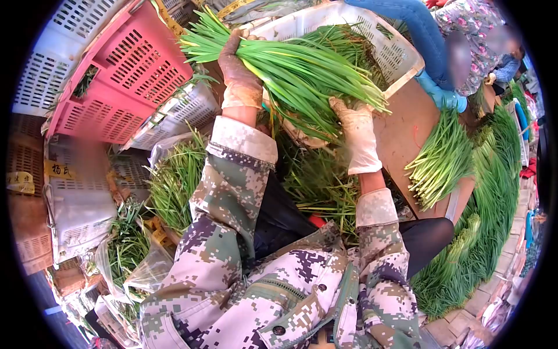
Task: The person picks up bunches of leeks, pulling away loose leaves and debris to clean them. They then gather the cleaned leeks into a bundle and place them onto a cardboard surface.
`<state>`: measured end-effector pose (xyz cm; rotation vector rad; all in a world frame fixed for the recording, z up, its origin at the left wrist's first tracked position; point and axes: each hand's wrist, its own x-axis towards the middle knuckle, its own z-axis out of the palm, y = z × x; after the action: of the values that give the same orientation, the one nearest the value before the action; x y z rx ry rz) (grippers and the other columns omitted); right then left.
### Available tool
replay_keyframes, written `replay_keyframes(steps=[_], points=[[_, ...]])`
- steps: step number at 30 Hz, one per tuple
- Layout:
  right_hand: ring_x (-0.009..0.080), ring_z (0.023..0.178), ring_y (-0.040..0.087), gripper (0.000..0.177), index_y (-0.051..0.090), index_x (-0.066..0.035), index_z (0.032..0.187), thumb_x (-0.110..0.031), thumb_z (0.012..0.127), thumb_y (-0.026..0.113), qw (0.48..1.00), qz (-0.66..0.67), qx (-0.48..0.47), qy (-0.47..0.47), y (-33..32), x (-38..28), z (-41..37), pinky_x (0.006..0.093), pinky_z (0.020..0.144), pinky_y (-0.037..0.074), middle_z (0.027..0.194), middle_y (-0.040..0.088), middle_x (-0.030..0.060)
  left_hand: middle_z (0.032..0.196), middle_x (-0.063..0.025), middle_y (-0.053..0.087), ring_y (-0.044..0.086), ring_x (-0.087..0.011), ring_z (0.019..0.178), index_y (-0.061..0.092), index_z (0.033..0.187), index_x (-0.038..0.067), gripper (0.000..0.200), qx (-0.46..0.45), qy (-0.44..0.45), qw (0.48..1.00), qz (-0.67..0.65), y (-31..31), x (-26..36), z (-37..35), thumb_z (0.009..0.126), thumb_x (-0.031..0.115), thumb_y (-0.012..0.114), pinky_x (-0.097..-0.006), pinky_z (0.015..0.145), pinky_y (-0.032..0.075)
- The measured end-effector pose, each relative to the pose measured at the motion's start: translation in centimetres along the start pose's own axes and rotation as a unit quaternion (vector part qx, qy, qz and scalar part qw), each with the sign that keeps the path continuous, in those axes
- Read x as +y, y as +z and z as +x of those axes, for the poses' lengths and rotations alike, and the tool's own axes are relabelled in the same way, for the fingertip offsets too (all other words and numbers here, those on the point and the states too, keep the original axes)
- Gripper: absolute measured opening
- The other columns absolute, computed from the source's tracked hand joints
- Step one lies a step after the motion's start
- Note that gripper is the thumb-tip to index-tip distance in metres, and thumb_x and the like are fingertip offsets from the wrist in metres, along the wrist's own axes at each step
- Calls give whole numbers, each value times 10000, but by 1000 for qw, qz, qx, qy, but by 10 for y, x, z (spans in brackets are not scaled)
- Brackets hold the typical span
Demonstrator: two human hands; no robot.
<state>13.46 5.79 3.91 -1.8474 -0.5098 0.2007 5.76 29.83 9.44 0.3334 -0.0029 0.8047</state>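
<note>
A long bunch of green garlic chives (302, 61) is held up in front of me, above the white crate. My left hand (239, 72), in a stained glove, is wrapped round the bunch near its left end. At the lower right side, my right hand (356, 131), in a pale glove, grips hanging stalks; its thumb shows in front and the other fingers are partly hidden. Below both hands, loose chives (322, 180) lie in a heap between my knees.
A white crate (401, 55) with greens stands ahead. Tied chives (444, 154) lie on a brown board (401, 131), with a long chive pile (494, 192) at right. A pink crate (125, 70) stands left. Another person (427, 35) sits at upper right.
</note>
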Motion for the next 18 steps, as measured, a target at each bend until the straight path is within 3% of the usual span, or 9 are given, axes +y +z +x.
replay_keyframes(steps=[1, 2, 3, 6, 8, 11, 13, 15, 18], points=[[345, 1074, 542, 735, 498, 65, 1258, -399, 749, 756, 993, 100, 13, -60, 2, -8, -6, 375, 909, 448, 1269, 486, 263, 719, -78, 565, 560, -274, 680, 561, 876, 45, 137, 2, 3, 1000, 1, 5, 0, -3, 844, 167, 616, -400, 677, 499], [226, 950, 594, 548, 558, 45, 1193, -298, 801, 729, 978, 190, -59, 66, -5, -16, -16, 310, 861, 463, 1094, 620, 173, 717, -77, 564, 559, -271, 679, 558, 878, 45, 138, 29, 7, 999, 17, 10, 1, -6, 850, 170, 612, -394, 675, 499], [226, 950, 594, 548, 558, 45, 1193, -298, 801, 729, 977, 190, -62, 67, -5, -14, -21, 310, 861, 463, 1094, 620, 173, 715, -75, 563, 558, -267, 678, 555, 880, 46, 139, 58, 10, 998, 33, 13, 2, -8, 856, 172, 607, -389, 673, 498], [131, 878, 586, 257, 619, 23, 1115, -84, 882, 622, 976, 213, -17, 32, -11, -13, -33, 260, 810, 462, 1005, 664, 52, 729, -82, 575, 568, -236, 651, 550, 884, 38, 129, 58, -4, 995, 84, 17, 0, -10, 869, 157, 597, -352, 632, 503], [129, 888, 588, 249, 607, 20, 1125, -71, 893, 603, 971, 240, -5, 23, -12, 4, -31, 259, 803, 459, 1025, 660, 57, 750, -92, 590, 600, -208, 642, 551, 930, 10, 125, 118, 15, 980, 162, 27, -7, -15, 847, 78, 615, -322, 573, 526], [136, 884, 603, 208, 603, 13, 1098, -81, 913, 582, 960, 277, 15, 40, -22, 9, -33, 258, 790, 462, 1038, 657, 63, 726, -90, 603, 592, -215, 640, 576, 877, 15, 154, 82, 22, 972, 217, 31, -13, -20, 845, 152, 636, -324, 599, 515], [142, 855, 612, 206, 607, 3, 1081, -123, 920, 585, 928, 347, 12, 136, -30, 5, -35, 263, 775, 478, 1022, 653, 64, 703, -81, 590, 590, -216, 642, 575, 874, 13, 158, 92, 6, 971, 220, 31, -11, -19, 843, 155, 638, -325, 607, 513], [142, 871, 614, 226, 609, -8, 1089, -157, 921, 591, 903, 415, -3, 113, -32, 9, -35, 268, 773, 488, 1020, 649, 62, 718, -80, 593, 594, -219, 653, 576, 877, 12, 164, 75, 3, 970, 232, 31, -8, -18, 842, 158, 642, -321, 624, 516], [80, 673, 569, 150, 609, -17, 1046, -107, 935, 560, 891, 430, 19, 146, -39, -12, -43, 206, 543, 446, 874, 632, 33, 742, -78, 597, 592, -207, 651, 576, 875, 11, 160, 84, 31, 959, 270, 24, -13, -10, 845, 155, 639, -306, 631, 516]])
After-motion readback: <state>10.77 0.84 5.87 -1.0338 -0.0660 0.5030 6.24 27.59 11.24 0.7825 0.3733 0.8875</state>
